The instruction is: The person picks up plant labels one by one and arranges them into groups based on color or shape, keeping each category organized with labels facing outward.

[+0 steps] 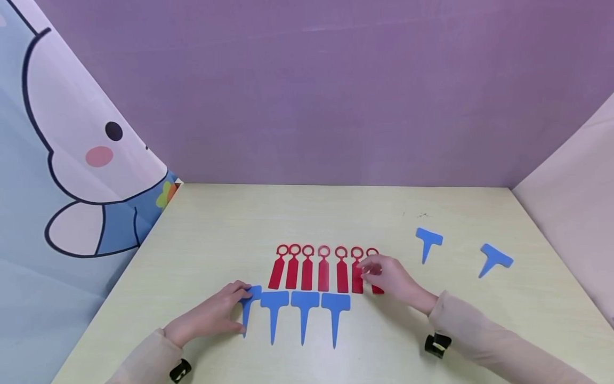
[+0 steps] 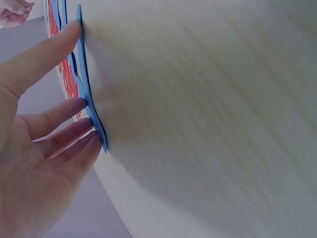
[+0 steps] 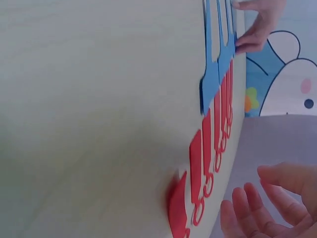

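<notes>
My left hand point(image 1: 216, 313) holds the leftmost blue T-shaped plant label point(image 1: 247, 304) lengthwise, fingers on its crossbar and thumb by its pointed end. In the left wrist view, this label point(image 2: 86, 89) spans between thumb and fingertips, close to the table. More blue T-shaped labels point(image 1: 305, 300) lie beside it, points toward me. Behind them runs a row of several red ring-topped tags point(image 1: 307, 274). Over the right end of that row hovers my right hand point(image 1: 390, 277), loosely bent and holding nothing, partly hiding the rightmost red tag point(image 1: 377, 290). In the right wrist view, one red tag point(image 3: 178, 208) looks tilted up.
Two loose blue labels, a nearer one point(image 1: 429, 242) and one further right point(image 1: 495, 259), lie on the right of the pale wooden table point(image 1: 230, 224). A purple wall point(image 1: 336, 96) stands behind, and a cartoon-printed cloth point(image 1: 77, 176) hangs along the left side.
</notes>
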Available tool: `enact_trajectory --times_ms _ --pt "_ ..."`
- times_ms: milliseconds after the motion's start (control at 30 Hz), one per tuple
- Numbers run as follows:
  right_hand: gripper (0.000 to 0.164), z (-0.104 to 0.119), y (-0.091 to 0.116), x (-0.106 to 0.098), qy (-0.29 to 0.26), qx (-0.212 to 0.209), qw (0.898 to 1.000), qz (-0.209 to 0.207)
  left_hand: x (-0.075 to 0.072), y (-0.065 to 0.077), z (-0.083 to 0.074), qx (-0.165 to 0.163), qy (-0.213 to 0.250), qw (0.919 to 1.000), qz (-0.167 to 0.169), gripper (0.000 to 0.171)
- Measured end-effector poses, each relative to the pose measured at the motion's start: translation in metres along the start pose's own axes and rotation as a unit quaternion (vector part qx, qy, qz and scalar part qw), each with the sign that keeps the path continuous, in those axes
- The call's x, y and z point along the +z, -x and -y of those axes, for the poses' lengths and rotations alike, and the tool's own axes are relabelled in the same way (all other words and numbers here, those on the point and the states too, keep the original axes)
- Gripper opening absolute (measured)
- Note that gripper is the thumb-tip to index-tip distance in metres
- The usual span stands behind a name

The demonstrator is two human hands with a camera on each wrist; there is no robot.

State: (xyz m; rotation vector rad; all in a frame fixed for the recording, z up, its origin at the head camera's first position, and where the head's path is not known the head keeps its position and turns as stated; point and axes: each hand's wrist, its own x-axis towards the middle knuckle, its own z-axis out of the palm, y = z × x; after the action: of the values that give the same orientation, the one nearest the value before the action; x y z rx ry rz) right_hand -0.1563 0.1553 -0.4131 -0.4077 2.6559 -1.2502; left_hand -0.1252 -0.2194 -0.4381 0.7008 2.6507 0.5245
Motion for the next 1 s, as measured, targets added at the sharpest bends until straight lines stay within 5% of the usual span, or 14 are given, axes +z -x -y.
enact_trajectory --times_ms 1000 --pt "0.023 -0.044 -0.009 -0.070 0.052 -0.028 0.996 -0.065 0.000 0.000 -0.001 -0.008 -0.003 1.0000 0.000 0.064"
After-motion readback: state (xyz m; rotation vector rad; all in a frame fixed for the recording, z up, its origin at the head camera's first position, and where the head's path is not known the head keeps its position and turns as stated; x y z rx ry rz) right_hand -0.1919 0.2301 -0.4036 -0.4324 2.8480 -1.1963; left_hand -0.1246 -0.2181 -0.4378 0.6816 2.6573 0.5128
